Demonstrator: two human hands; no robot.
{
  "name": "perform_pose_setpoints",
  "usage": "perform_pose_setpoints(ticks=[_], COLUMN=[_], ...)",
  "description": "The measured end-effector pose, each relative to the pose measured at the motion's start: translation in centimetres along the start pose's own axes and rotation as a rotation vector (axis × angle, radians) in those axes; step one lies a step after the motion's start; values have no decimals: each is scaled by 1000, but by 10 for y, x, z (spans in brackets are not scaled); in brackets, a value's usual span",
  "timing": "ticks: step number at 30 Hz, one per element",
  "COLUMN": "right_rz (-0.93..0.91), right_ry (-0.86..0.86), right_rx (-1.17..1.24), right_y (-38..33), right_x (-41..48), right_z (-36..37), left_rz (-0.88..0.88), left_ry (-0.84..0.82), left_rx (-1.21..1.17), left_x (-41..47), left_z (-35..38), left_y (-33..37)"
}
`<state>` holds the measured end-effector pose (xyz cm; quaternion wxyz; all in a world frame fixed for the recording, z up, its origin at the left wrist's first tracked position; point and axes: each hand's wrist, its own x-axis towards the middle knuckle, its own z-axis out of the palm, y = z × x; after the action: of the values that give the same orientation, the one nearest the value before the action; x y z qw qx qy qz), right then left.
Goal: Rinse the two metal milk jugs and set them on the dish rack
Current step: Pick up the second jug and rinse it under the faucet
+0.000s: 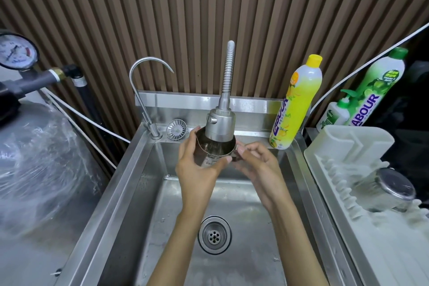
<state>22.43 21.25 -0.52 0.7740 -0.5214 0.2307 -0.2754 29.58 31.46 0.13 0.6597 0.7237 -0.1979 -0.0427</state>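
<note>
Milk jug [212, 153] is held upright over the sink [130, 193], mouth up and directly beneath the spray head [220, 126], whose nozzle dips just inside the rim. Left hand [197, 169] wraps the jug's body from the near-left side, fingers and thumb curled round it. Right hand [257, 165] is at the jug's right side, fingers curled and apparently pinching the handle, though the handle itself is mostly hidden. Streaks under the nozzle suggest water running in; how much has collected inside cannot be told. Dish rack [348, 146] lies just right of the sink, so the right hand is nearer for the carry, and the jug would probably need tipping out first. Second jug [394, 190] already rests in the rack, base toward the camera, which makes this jug 2 of 2
</note>
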Motion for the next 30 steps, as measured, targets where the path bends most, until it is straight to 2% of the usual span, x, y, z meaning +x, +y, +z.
perform_pose_setpoints(ticks=[4,9,13,17,20,25,27,30], right_rz=[94,123,-3,-147,-214,-186,-141,-71], right_ry=[15,167,274,309,234,115,77,10], right_rx=[4,-197,-457,-665,-536,-264,-172,-26], right_y=[5,-3,-17,-25,-27,-17,-9,4], right_x=[-1,-8,-12,-17,-19,-11,-6,1], right_z=[4,2,-7,-14,-15,-15,-13,-7], left_rz=[37,-118,-237,-329,-285,-157,-102,13], left_ry=[55,-66,-214,-382,-391,-230,-184,-111], left_rx=[212,293,80,-183,-317,-365,-338,-142], left_x=[1,1,0,2,2,6,7,10], left_z=[-9,-15,-12,-6,4,12,11,0], left_y=[9,4,-1,-9,-15,-17,-16,-11])
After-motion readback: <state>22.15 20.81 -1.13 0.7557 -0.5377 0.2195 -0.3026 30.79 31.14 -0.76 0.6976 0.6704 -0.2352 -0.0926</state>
